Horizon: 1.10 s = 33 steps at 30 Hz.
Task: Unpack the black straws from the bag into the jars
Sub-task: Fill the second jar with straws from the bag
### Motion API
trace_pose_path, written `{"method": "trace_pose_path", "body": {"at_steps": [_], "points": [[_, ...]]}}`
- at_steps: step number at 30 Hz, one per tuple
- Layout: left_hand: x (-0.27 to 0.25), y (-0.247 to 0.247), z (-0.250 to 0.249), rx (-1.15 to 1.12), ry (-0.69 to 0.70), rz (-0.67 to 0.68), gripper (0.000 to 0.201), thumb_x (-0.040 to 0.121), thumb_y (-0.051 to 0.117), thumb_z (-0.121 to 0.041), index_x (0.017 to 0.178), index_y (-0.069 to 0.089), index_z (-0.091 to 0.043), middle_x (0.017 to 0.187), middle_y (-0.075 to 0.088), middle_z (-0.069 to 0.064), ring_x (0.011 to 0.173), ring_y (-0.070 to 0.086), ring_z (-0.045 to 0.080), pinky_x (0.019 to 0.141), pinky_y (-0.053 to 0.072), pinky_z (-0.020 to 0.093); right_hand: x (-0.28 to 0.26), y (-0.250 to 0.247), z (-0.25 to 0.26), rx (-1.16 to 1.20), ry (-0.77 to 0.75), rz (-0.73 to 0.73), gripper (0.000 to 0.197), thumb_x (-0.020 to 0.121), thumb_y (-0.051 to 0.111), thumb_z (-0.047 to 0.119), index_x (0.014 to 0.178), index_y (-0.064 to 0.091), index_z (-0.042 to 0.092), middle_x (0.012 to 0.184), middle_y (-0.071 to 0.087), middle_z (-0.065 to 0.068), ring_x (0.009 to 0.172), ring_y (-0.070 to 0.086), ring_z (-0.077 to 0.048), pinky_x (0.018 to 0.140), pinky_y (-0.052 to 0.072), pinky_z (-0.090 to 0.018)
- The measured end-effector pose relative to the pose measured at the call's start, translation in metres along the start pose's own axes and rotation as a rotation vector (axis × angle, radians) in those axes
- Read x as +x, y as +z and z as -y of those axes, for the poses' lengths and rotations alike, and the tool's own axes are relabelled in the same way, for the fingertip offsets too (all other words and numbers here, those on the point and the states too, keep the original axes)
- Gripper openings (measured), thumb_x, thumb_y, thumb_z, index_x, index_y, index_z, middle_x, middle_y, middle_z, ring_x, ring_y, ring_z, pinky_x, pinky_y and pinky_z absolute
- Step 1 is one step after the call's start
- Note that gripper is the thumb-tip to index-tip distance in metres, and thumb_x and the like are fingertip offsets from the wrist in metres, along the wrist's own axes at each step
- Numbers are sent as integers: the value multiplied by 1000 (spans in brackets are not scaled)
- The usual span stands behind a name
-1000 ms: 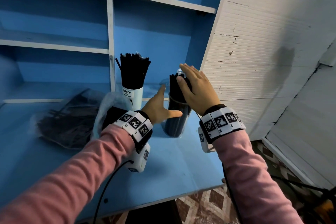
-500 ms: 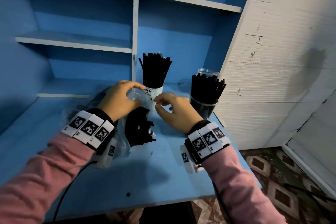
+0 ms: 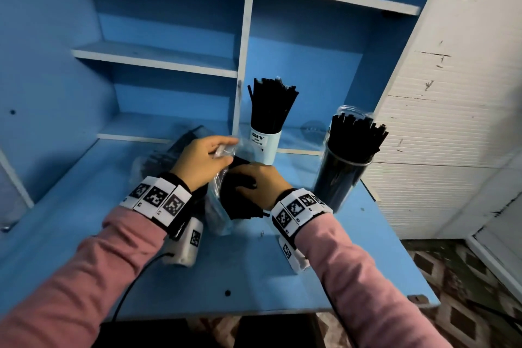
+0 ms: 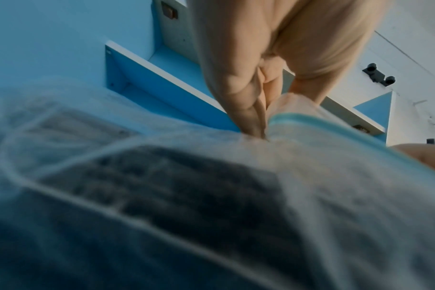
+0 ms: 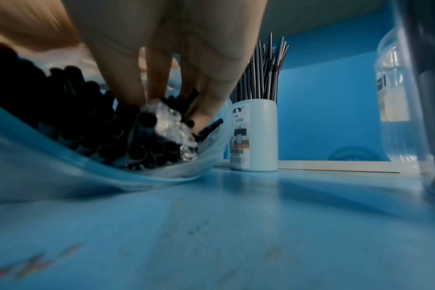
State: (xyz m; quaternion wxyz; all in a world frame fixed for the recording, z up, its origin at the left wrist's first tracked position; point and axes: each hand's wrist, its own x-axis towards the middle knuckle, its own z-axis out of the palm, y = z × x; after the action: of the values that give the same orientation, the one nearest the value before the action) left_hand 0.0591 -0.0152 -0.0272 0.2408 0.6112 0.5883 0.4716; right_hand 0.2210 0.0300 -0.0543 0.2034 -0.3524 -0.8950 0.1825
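The left hand (image 3: 202, 162) pinches the upper edge of the clear bag (image 3: 217, 206) and holds its mouth open. The right hand (image 3: 261, 182) reaches in, fingers (image 5: 206, 109) curled around a bunch of black straws (image 5: 107, 125). The step is taking another bunch out. The clear jar (image 3: 343, 175), at 3 o'clock from the bag, and the white jar (image 3: 265, 144), at 1 o'clock, both look quite full. Next, I think, the bunch must be lifted free without dragging the bag.
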Motion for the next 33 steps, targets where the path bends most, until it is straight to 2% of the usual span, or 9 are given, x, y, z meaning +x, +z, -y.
{"method": "trace_pose_path", "body": {"at_steps": [3,7,10,12,14,18,25,30,33], "points": [[0,2,-3,-17,11,-32,40,86,65,-2,122,64,-20,117,61,-12,104,58,1,79,39,0,2,2,-4,-17,-44,-37,37,84,64,7,121,65,12,117,65,-9,107,59,-24,91,39,-19],[0,3,-6,-27,15,-38,41,87,64,-2,122,65,-23,117,60,-15,107,55,-3,74,37,-4,3,5,-5,-25,-106,-70,35,83,64,4,118,66,10,115,66,-12,106,61,-27,95,43,-24],[1,2,-7,-32,13,-43,42,87,63,-4,122,64,-27,118,60,-16,111,54,-1,77,35,-2,3,3,-5,-5,-138,-149,32,83,66,4,114,69,10,111,67,-11,102,62,-25,90,31,-5],[1,3,-7,-30,12,-45,42,88,63,-3,123,64,-26,121,61,-14,112,54,0,82,36,2,4,1,-6,19,-139,-197,30,84,66,4,112,70,11,108,69,-11,100,63,-24,87,28,1],[0,3,-7,-33,14,-42,42,88,62,-3,124,64,-25,125,61,-11,115,54,2,87,38,7,4,2,-6,27,-144,-216,28,85,65,4,112,70,10,106,70,-12,97,64,-25,87,31,-2],[-1,1,-6,-32,31,-42,41,88,63,-2,124,63,-23,120,60,-12,108,53,-2,76,35,-5,3,4,-5,45,-198,-284,27,85,62,5,111,71,9,101,71,-13,93,67,-27,88,37,-8],[2,-5,-2,-43,41,-34,41,87,64,-1,121,64,-24,125,62,-7,114,56,4,84,37,0,2,3,-6,41,-206,-371,26,80,60,-1,101,74,6,100,69,-12,92,65,-26,87,42,-14],[2,-7,-2,-31,40,-30,41,87,64,-2,120,64,-26,127,62,-5,117,54,6,98,39,19,2,1,-4,69,-178,-366,22,83,67,2,103,73,6,102,72,-11,94,66,-24,90,42,-15],[3,-8,-1,-43,40,-30,41,87,64,-2,120,64,-26,126,63,-5,117,55,7,101,41,22,0,-1,-2,108,-143,-383,21,84,64,-1,103,73,4,101,72,-11,90,67,-23,87,49,-21]]}}
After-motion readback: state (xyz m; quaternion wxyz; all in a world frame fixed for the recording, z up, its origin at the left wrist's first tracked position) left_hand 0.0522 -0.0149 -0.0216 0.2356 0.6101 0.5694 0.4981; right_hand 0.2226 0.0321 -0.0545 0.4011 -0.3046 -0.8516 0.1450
